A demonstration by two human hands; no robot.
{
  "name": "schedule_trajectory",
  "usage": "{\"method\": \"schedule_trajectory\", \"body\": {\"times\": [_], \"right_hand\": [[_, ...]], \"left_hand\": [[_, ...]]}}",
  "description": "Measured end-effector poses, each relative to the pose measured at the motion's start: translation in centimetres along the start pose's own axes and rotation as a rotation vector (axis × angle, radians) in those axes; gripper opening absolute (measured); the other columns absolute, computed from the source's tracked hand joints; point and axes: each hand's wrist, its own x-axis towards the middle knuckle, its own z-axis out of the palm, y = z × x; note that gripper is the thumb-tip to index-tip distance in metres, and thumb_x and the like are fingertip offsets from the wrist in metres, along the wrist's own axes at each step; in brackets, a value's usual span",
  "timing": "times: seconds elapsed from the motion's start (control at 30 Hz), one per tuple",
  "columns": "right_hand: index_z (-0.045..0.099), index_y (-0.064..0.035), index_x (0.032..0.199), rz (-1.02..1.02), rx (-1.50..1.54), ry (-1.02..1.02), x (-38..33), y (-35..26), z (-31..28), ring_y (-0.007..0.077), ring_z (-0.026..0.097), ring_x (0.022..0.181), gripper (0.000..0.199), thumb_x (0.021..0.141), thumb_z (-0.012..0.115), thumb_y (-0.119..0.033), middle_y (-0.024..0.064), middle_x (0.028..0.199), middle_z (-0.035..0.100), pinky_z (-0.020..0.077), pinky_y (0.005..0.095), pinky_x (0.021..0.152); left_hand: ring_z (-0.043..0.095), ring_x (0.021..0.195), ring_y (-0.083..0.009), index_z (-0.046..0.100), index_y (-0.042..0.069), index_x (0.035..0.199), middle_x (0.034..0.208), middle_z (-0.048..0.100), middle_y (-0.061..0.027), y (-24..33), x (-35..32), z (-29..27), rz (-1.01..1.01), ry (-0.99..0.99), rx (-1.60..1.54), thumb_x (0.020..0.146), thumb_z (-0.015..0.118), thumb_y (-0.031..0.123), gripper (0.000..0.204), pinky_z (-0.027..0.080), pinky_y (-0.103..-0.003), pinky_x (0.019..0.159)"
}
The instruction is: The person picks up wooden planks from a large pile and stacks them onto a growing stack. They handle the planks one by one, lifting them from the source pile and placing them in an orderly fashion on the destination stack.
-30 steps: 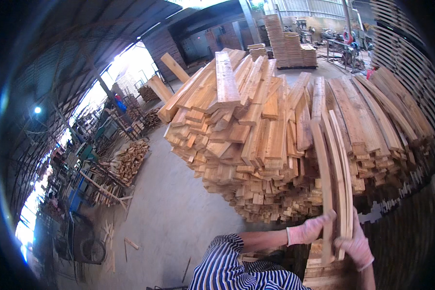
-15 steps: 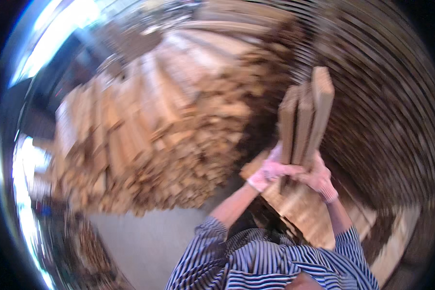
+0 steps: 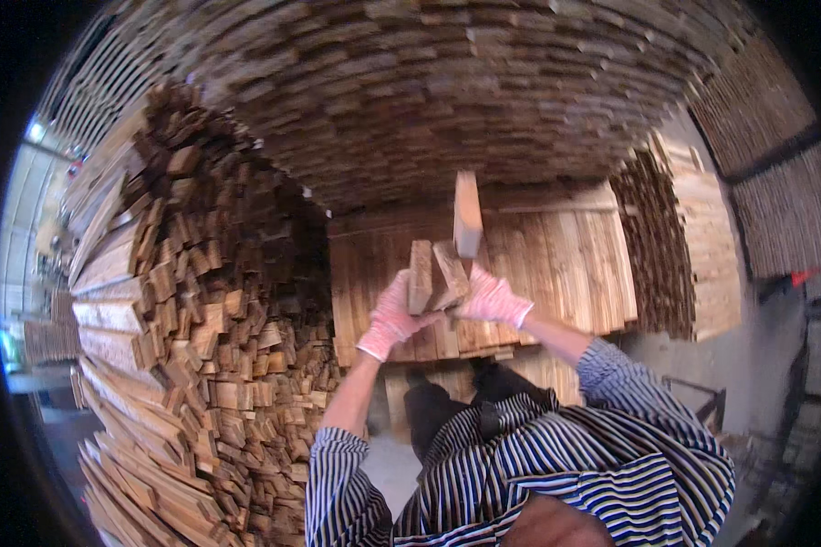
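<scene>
Between my two pink-gloved hands is a small bundle of wooden boards [image 3: 450, 273], its end faces turned up toward me. My left hand [image 3: 394, 314] wraps the left side of the bundle, and my right hand [image 3: 491, 299] grips its right side. One board [image 3: 467, 214] sticks out farther than the others, and gaps show between them. Under the bundle lies a flat layer of boards [image 3: 556, 260] set side by side, forming the top of a stack. The far ends of the held boards are hidden.
A large loose pile of boards [image 3: 219, 365] rises at my left. A tall wall of stacked boards [image 3: 447, 100] stands ahead. Another board stack [image 3: 702, 246] is at the right, with more stacks [image 3: 784, 201] beyond it. Grey floor [image 3: 648, 365] shows at right.
My view and body have turned right, from the loose pile toward the flat board layer. The held boards have come over that layer and spread apart somewhat; both hands still hold them.
</scene>
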Motion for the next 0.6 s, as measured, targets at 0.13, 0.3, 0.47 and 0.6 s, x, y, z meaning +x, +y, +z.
{"method": "schedule_trajectory", "body": {"times": [0.13, 0.3, 0.47, 0.6], "right_hand": [[0.033, -0.0017, 0.15, 0.401, 0.055, 0.061, -10.3, 7.0, -10.2, 0.0325, 0.057, 0.126, 0.106, 0.066, 0.089, -0.033, 0.0229, 0.135, 0.056, 0.0482, 0.0396, 0.109], [0.054, -0.0198, 0.141, 0.604, -0.542, -0.041, -19.2, 20.6, -11.2, 0.0386, 0.061, 0.115, 0.073, 0.075, 0.083, -0.022, 0.0193, 0.12, 0.06, 0.0479, 0.0526, 0.097], [0.055, -0.0269, 0.138, 0.61, -0.726, -0.189, -21.5, 26.5, -8.5, 0.0393, 0.056, 0.122, 0.063, 0.079, 0.078, -0.026, 0.0183, 0.124, 0.059, 0.0418, 0.0568, 0.103], [0.05, -0.0319, 0.144, 0.528, -0.898, 0.013, -22.8, 32.3, -0.1, 0.0383, 0.056, 0.122, 0.069, 0.082, 0.073, -0.015, 0.0168, 0.128, 0.059, 0.0395, 0.0573, 0.105]], "left_hand": [[0.064, 0.115, -0.0312, 0.051, 0.003, 0.133, 0.127, 0.063, -0.019, 7.8, 1.1, 0.3, -0.108, -0.226, 0.324, 0.062, 0.096, 0.034, 0.089, 0.053, -0.04, 0.099], [0.064, 0.116, -0.0359, 0.048, 0.006, 0.139, 0.134, 0.058, -0.0189, 0.1, -1.7, 3.5, -0.203, -0.383, 0.871, 0.07, 0.089, 0.045, 0.089, 0.052, -0.045, 0.099], [0.066, 0.11, -0.0361, 0.048, 0.008, 0.141, 0.133, 0.056, -0.0185, -5.1, -1.1, 7.4, -0.32, -0.502, 0.996, 0.077, 0.081, 0.035, 0.077, 0.054, -0.046, 0.093], [0.062, 0.117, -0.0378, 0.054, 0.008, 0.137, 0.129, 0.059, -0.0192, -10.4, 1.2, 11.5, -0.176, -0.511, 1.043, 0.081, 0.075, 0.03, 0.063, 0.054, -0.047, 0.093]]}}
